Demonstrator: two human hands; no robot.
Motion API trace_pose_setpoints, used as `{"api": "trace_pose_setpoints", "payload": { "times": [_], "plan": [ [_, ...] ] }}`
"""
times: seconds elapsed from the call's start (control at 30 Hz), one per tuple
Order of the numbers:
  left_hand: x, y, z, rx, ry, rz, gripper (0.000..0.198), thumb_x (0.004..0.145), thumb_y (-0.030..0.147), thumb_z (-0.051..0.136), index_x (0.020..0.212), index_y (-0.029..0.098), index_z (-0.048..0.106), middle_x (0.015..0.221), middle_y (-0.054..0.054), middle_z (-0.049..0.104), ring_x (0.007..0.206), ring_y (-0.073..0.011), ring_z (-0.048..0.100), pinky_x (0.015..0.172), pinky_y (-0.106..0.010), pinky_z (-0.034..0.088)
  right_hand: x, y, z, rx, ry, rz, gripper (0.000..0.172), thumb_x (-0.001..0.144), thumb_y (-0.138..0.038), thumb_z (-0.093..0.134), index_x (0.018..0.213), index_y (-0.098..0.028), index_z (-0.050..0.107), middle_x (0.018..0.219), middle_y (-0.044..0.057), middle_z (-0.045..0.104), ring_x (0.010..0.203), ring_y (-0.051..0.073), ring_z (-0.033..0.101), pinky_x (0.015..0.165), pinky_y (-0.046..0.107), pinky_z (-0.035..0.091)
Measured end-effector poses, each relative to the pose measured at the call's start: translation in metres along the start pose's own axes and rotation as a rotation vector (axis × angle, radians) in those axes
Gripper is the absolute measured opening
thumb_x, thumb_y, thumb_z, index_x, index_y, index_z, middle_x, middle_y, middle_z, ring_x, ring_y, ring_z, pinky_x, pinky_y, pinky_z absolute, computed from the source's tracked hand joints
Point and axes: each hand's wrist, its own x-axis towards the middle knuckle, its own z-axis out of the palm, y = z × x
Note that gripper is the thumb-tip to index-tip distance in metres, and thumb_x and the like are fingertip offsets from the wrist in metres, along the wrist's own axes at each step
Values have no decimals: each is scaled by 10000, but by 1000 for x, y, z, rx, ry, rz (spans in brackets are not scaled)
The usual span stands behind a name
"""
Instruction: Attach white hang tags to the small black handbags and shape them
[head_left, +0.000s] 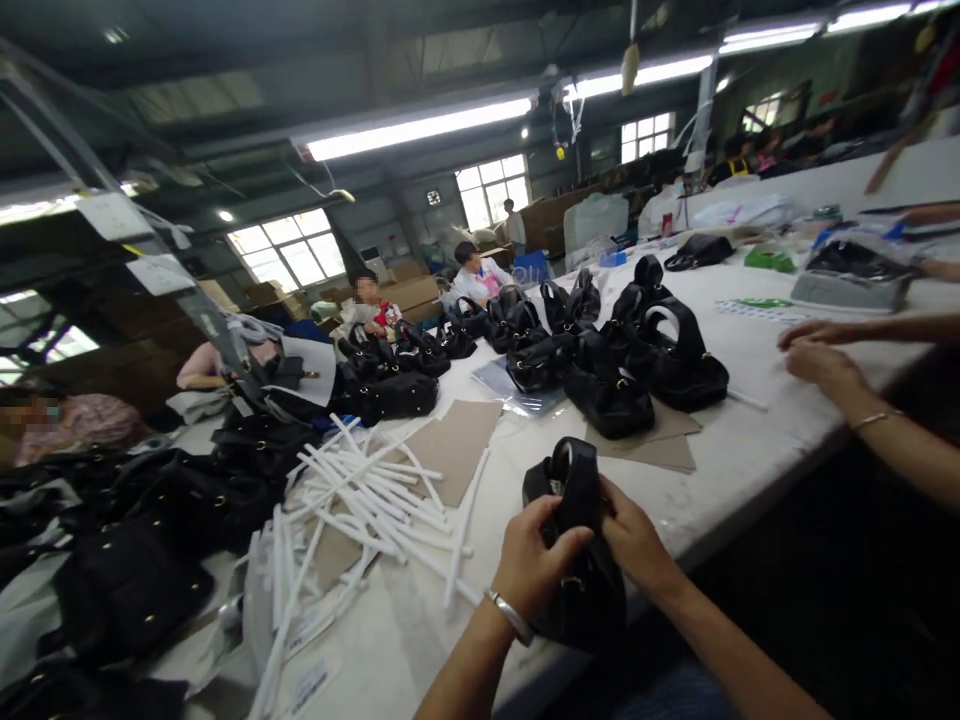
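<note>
A black handbag (581,605) with gold-coloured fittings is between my two hands at the table's near edge, its looped handle pointing up. My left hand (536,560) grips the handle base from the left, thumb across the front. On the other side, my right hand (634,535) closes on the bag's right edge near the handle; some of its fingers are hidden behind the bag. Left of the bag lies a loose pile of white rods (367,490), partly over brown cardboard sheets (457,445).
Several finished-looking black handbags (611,390) stand farther back on the white table (405,620). More black bags (127,580) are heaped at the left. A co-worker's hands (825,360) are at the right edge. Other people sit across the table. A metal post (195,300) rises at left.
</note>
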Motion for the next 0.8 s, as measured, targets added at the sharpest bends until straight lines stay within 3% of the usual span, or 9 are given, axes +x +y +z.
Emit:
{"api": "trace_pose_setpoints", "payload": {
  "times": [0.17, 0.27, 0.53, 0.7, 0.8],
  "plan": [
    [-2, -18, -3, -145, -20, 34, 289, 849, 333, 610, 1090, 176, 641, 1058, -67, 647, 980, -209, 587, 856, -298, 457, 4, -5, -7, 96, -47, 128, 470, 836, -442, 617, 1226, -181, 583, 1195, 94, 650, 1039, 259, 632, 978, 420, 494],
    [-5, -26, -7, -136, -60, 42, 305, 861, 345, 588, 1112, 178, 639, 1103, -80, 630, 1014, -219, 572, 875, -305, 445, 7, -9, -9, -14, -12, 107, 480, 803, -452, 655, 1186, -165, 623, 1155, 94, 670, 1022, 269, 634, 966, 427, 499],
    [-7, -23, -18, 219, -149, -1, 317, 900, 470, 491, 1024, 198, 597, 900, -42, 663, 801, -202, 594, 716, -283, 404, 6, -20, -2, -199, 48, 18, 426, 821, -433, 577, 1138, -160, 657, 1130, 80, 687, 1037, 259, 632, 937, 369, 500],
    [-5, -29, -21, 393, -219, -4, 454, 817, 596, 554, 1033, 198, 598, 930, -78, 657, 903, -263, 578, 754, -313, 410, 4, -5, -8, -336, -120, 71, 409, 850, -459, 541, 1089, -165, 694, 1026, 61, 726, 962, 294, 657, 870, 396, 517],
    [-4, -33, -22, 350, -213, -28, 480, 788, 613, 584, 1016, 192, 621, 908, -72, 662, 879, -257, 584, 745, -314, 424, 4, -3, -16, -337, -191, 66, 436, 862, -507, 534, 1113, -185, 689, 1065, 58, 718, 1028, 312, 637, 930, 429, 493]
  ]
}}
